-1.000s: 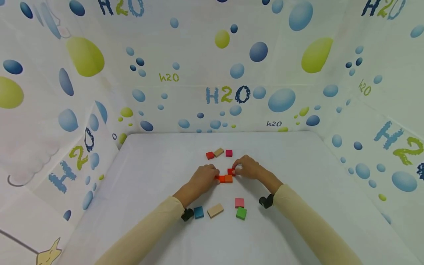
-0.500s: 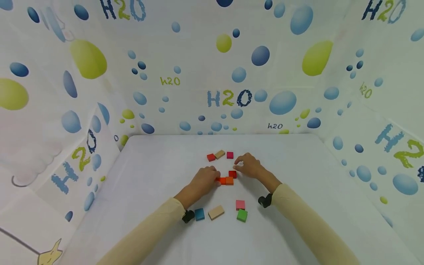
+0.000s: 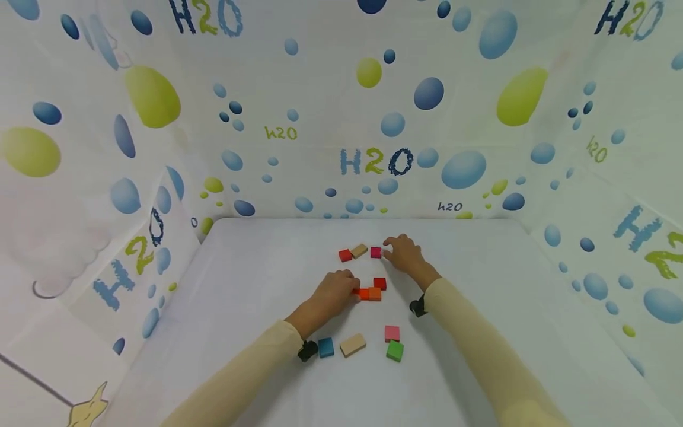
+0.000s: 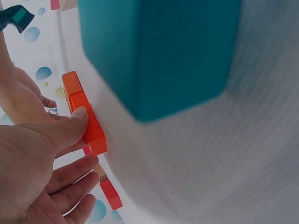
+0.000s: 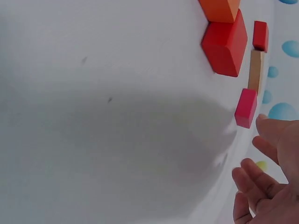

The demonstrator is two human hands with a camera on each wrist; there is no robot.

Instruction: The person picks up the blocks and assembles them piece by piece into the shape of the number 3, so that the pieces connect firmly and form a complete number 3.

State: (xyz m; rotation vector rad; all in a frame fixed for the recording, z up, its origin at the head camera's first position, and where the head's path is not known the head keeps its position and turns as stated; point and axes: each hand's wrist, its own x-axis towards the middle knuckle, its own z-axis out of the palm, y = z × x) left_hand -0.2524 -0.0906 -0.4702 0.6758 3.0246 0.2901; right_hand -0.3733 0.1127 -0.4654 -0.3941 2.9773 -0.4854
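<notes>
So my left hand [image 3: 335, 292] is pinching the orange-red block [image 4: 92, 128], whose end butts up against an orange block [image 3: 375, 294] on the white surface [image 3: 277, 255]. A red block [image 3: 379, 283] touches that one. My right hand [image 3: 407, 256] has its fingers loosely spread, just beside the magenta block [image 3: 376, 252].

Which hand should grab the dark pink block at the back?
Probably the right hand: it holds nothing and is beside the dark pink block, while the left hand pinches an orange block.
</notes>
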